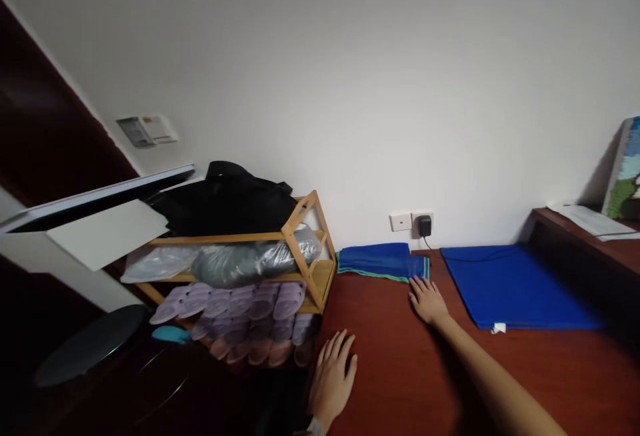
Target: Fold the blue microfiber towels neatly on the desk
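My right hand (429, 301) reaches across the reddish-brown desk (385, 349), fingers outstretched. Its fingertips are at the near right corner of a blue cloth (375, 261) with green edging, which lies against the wall; whether they press on it I cannot tell. Near the desk's left edge, my left hand (333, 376) rests with its fingers stretched out and nothing in it. To the right of my right hand lies a larger, flat, folded blue cloth (515, 286) with a small white tag (499, 328) at its front edge.
A wooden rack (310, 269) left of the desk holds a black bag (230, 199), plastic-wrapped items (255, 259) and rows of purple and pink slippers (250, 299). A black plug (425, 225) with a cord sits in the wall socket. A raised shelf (590, 249) stands at right.
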`<state>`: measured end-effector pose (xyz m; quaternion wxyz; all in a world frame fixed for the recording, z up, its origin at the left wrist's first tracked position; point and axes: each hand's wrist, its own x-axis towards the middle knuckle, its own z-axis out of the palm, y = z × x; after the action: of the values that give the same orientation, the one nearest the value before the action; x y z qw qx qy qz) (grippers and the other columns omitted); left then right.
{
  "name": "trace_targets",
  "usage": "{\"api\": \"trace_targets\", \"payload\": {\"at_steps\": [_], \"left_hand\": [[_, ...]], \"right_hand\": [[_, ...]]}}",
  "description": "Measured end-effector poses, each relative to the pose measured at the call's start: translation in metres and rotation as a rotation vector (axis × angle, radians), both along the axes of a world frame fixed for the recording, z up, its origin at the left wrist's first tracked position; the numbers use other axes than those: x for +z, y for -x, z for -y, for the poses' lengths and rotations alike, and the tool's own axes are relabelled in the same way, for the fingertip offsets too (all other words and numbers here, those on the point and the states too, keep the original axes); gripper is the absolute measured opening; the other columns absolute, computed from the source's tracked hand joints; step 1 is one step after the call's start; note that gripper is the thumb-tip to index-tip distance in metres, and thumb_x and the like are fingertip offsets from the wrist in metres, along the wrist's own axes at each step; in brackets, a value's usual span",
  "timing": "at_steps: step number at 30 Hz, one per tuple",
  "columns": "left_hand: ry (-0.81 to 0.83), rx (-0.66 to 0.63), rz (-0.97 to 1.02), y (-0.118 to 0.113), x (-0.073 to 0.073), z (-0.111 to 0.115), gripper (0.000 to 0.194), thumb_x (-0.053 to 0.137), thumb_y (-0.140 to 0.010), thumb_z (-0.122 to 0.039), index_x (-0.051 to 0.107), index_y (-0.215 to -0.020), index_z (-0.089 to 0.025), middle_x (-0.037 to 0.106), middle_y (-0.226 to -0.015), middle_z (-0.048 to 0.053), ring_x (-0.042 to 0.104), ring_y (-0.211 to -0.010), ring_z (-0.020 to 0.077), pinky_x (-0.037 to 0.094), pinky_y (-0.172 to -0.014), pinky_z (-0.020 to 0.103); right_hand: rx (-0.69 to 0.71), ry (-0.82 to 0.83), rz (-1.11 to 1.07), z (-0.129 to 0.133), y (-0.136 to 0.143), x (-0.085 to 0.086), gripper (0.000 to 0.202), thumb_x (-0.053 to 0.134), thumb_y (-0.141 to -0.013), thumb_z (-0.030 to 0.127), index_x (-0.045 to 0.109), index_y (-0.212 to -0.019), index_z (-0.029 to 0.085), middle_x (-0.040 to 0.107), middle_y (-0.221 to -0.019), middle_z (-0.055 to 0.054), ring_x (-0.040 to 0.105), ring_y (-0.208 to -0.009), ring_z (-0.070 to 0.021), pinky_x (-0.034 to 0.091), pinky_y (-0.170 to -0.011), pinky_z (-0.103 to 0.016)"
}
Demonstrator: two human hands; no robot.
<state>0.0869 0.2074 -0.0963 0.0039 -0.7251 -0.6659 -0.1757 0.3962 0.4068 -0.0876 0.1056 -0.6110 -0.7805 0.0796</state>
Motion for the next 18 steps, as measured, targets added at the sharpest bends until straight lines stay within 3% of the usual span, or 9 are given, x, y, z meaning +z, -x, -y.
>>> {"api": "trace_targets", "payload": {"at_steps": [2, 5, 8, 10, 12, 14, 18], "left_hand": [[-0.007, 0.003, 0.011, 0.000, -0.001, 0.000, 0.048, 0.046, -0.102, -0.030, 0.058, -0.148, -0.032, 0.056, -0.158, 0.002, 0.049, -0.147, 0.0250, 0.041, -0.123, 0.050], [-0.059, -0.009, 0.029, -0.001, 0.001, -0.002, 0.046, 0.048, -0.100, -0.029, 0.062, -0.144, -0.029, 0.060, -0.153, 0.005, 0.052, -0.143, 0.0257, 0.043, -0.120, 0.049], [-0.140, -0.015, 0.035, -0.006, 0.015, -0.001, 0.038, 0.047, -0.099, -0.026, 0.071, -0.128, -0.024, 0.069, -0.138, 0.009, 0.061, -0.130, 0.0263, 0.048, -0.113, 0.046], [-0.187, 0.002, 0.023, -0.013, 0.029, 0.008, 0.034, 0.044, -0.099, -0.025, 0.075, -0.113, -0.022, 0.074, -0.120, 0.010, 0.067, -0.115, 0.0263, 0.052, -0.103, 0.044], [-0.212, 0.026, 0.014, -0.025, 0.038, 0.028, 0.033, 0.042, -0.100, -0.023, 0.075, -0.098, -0.022, 0.075, -0.102, 0.009, 0.069, -0.102, 0.0258, 0.054, -0.094, 0.041], [-0.181, 0.021, 0.041, -0.042, 0.038, 0.060, 0.033, 0.041, -0.099, -0.023, 0.072, -0.088, -0.023, 0.073, -0.090, 0.008, 0.070, -0.092, 0.0241, 0.053, -0.086, 0.035], [0.065, 0.024, 0.196, -0.080, 0.007, 0.133, 0.032, 0.044, -0.099, -0.030, 0.071, -0.082, -0.028, 0.076, -0.077, 0.006, 0.075, -0.074, 0.0223, 0.049, -0.069, 0.028]], "right_hand": [[0.024, -0.025, -0.009, 0.035, 0.002, -0.003, 0.061, 0.033, -0.102, 0.038, 0.046, -0.159, 0.018, 0.042, -0.166, -0.009, 0.035, -0.154, -0.0322, 0.025, -0.126, -0.053], [0.086, -0.097, -0.031, 0.110, 0.007, -0.011, 0.058, 0.036, -0.101, 0.041, 0.052, -0.155, 0.024, 0.050, -0.161, -0.008, 0.048, -0.145, -0.0341, 0.034, -0.120, -0.052], [0.100, -0.156, -0.029, 0.192, 0.019, -0.028, 0.058, 0.043, -0.096, 0.040, 0.053, -0.153, 0.038, 0.058, -0.154, -0.002, 0.061, -0.132, -0.0370, 0.047, -0.108, -0.054], [0.124, -0.170, -0.038, 0.238, 0.029, -0.043, 0.068, 0.053, -0.085, 0.036, 0.049, -0.152, 0.049, 0.064, -0.147, 0.005, 0.066, -0.124, -0.0385, 0.052, -0.100, -0.054], [0.146, -0.157, -0.068, 0.272, 0.036, -0.054, 0.079, 0.057, -0.075, 0.029, 0.048, -0.148, 0.058, 0.070, -0.137, 0.011, 0.071, -0.117, -0.0390, 0.056, -0.093, -0.052], [0.130, -0.120, -0.135, 0.294, 0.041, -0.059, 0.079, 0.056, -0.071, 0.025, 0.055, -0.141, 0.062, 0.075, -0.127, 0.014, 0.073, -0.111, -0.0393, 0.058, -0.088, -0.051], [0.037, -0.017, -0.434, 0.317, 0.044, -0.049, 0.044, 0.058, -0.072, 0.032, 0.077, -0.105, 0.056, 0.081, -0.112, 0.011, 0.074, -0.108, -0.0407, 0.057, -0.087, -0.050]]}}
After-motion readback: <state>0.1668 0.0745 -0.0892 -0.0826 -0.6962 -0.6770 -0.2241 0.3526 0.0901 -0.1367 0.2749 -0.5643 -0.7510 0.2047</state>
